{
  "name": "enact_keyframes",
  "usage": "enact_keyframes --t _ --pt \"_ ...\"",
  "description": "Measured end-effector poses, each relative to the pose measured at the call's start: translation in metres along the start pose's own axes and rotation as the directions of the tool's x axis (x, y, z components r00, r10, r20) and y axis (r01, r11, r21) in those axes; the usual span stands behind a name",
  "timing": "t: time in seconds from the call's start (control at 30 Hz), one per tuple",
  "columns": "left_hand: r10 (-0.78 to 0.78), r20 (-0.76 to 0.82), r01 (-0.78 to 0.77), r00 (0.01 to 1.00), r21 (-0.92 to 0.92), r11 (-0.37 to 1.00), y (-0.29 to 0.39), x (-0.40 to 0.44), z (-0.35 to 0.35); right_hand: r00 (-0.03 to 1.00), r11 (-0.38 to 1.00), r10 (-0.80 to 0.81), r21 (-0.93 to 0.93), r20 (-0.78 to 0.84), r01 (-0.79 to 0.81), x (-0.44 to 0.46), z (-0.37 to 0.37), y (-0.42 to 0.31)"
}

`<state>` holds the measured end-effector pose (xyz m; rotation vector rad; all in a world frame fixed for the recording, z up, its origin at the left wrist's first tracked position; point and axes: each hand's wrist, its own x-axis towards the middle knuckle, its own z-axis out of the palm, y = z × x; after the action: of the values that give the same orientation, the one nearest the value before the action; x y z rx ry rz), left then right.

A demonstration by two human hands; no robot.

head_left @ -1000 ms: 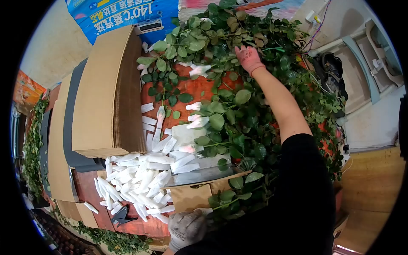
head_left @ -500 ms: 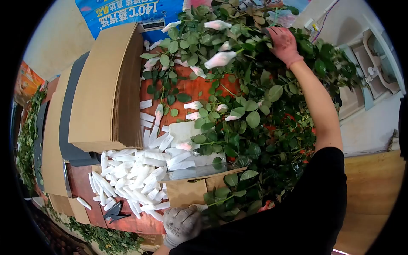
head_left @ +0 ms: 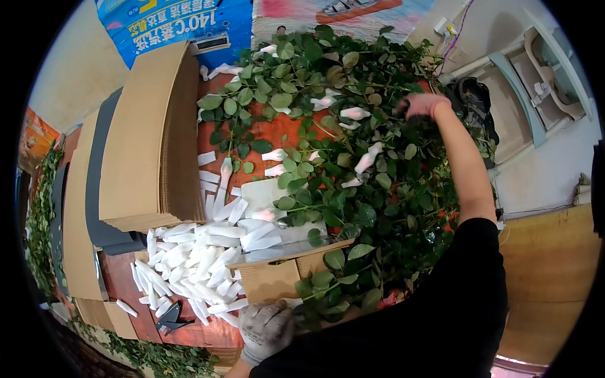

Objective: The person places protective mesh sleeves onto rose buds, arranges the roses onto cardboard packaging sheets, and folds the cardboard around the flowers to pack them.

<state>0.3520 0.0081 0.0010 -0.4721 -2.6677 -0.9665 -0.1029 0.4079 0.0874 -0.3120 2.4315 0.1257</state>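
My left hand (head_left: 268, 332), in a grey glove, is closed at the table's front edge. A white-netted rose (head_left: 293, 303) shows beside its fingers, its leafy stem pointing right; the grip itself is partly hidden. My right hand (head_left: 423, 106), in a pink glove, reaches over the far right of the rose pile (head_left: 391, 145); motion smears its fingers. Pale pink rose heads in white net sleeves, such as one rose head (head_left: 368, 157), lie among the green leaves left of that hand.
Loose white foam net sleeves (head_left: 195, 264) are heaped left of a cardboard piece (head_left: 271, 281). A black stapler-like tool (head_left: 171, 318) lies in front. Stacked cardboard sheets (head_left: 142, 138) stand at left. A grey-framed rack (head_left: 520, 101) holding dark shoes is at right.
The roses under my right hand have come down and lie lower on the pile. My right hand has moved slightly down. The view has shifted a little; my left hand stays put.
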Motion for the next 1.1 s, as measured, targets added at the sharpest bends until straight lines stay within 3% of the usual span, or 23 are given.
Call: enact_keyframes --t 0.03,0.07,0.1,0.17,0.23,0.27,0.37,0.4,0.43,0.5,0.57,0.63,0.77,0.83,0.9,1.0,1.03,1.1 --pt "-0.008 0.003 0.008 1.000 0.001 1.000 0.000 0.001 0.000 0.990 0.987 -0.134 0.082 -0.043 0.137 0.008 -0.011 0.004" --pt "-0.010 0.007 0.010 1.000 0.002 1.000 0.000 0.000 0.000 0.942 0.937 -0.273 0.167 -0.197 0.306 0.008 -0.014 -0.002" --pt "-0.020 0.018 0.020 1.000 0.003 1.000 0.000 -0.001 0.000 0.941 0.935 -0.277 0.170 -0.196 0.311 0.013 -0.011 -0.013" --pt "-0.034 0.028 0.034 0.999 0.008 0.999 0.001 -0.002 -0.001 0.935 0.971 -0.104 0.169 -0.340 0.169 0.024 -0.002 -0.043" --pt "-0.025 0.019 0.024 1.000 0.023 0.999 0.000 -0.001 -0.001 0.927 0.978 -0.055 -0.208 -0.371 -0.026 0.035 0.026 -0.072" --pt "-0.034 0.013 0.033 0.999 0.028 0.999 0.000 -0.001 -0.001 0.857 0.974 -0.092 -0.225 -0.507 -0.029 0.043 0.034 -0.079" --pt "-0.024 -0.012 0.024 1.000 0.010 1.000 0.000 -0.001 -0.001 0.799 0.988 -0.087 -0.152 -0.595 -0.005 0.048 0.018 -0.100" --pt "-0.033 -0.004 0.033 0.999 0.008 0.999 0.001 0.000 -0.002 0.700 0.952 -0.169 -0.299 -0.694 -0.066 0.052 0.017 -0.109" --pt "-0.038 0.006 0.038 0.999 0.003 0.999 0.002 0.001 -0.002 0.703 0.954 -0.166 -0.294 -0.692 -0.064 0.054 0.016 -0.121" --pt "-0.027 0.017 0.027 0.999 0.003 1.000 0.001 0.002 -0.002 0.520 0.878 -0.425 -0.477 -0.741 0.039 0.062 0.012 -0.150" --pt "-0.013 0.023 0.013 1.000 0.002 1.000 0.000 0.002 -0.001 0.622 0.852 -0.441 -0.520 -0.647 0.064 0.080 0.010 -0.184" --pt "-0.012 -0.012 0.012 1.000 0.007 1.000 0.000 0.000 0.001 0.609 0.831 -0.494 -0.542 -0.621 0.123 0.103 0.010 -0.209" --pt "-0.016 -0.007 0.016 1.000 0.011 1.000 0.000 0.000 -0.001 0.546 0.842 -0.473 -0.538 -0.691 0.048 0.174 0.032 -0.238" --pt "-0.016 -0.002 0.016 1.000 0.025 1.000 -0.001 -0.001 0.001 0.696 0.805 -0.354 -0.583 -0.625 -0.115 0.193 0.034 -0.249" --pt "-0.023 -0.012 0.023 1.000 0.015 1.000 0.002 0.002 -0.001 0.658 0.774 -0.400 -0.620 -0.638 -0.130 0.190 0.037 -0.253" --pt "-0.028 -0.025 0.028 0.999 -0.003 1.000 0.003 0.004 -0.002 0.736 0.715 -0.398 -0.688 -0.547 -0.125 0.194 0.032 -0.253" --pt "-0.031 -0.028 0.031 0.999 -0.007 1.000 0.003 0.004 -0.003 0.737 0.712 -0.400 -0.691 -0.545 -0.125 0.187 0.028 -0.252" --pt "-0.034 -0.022 0.034 0.999 0.001 0.999 0.004 0.005 -0.004 0.622 0.739 -0.424 -0.649 -0.659 -0.184 0.158 0.014 -0.243"
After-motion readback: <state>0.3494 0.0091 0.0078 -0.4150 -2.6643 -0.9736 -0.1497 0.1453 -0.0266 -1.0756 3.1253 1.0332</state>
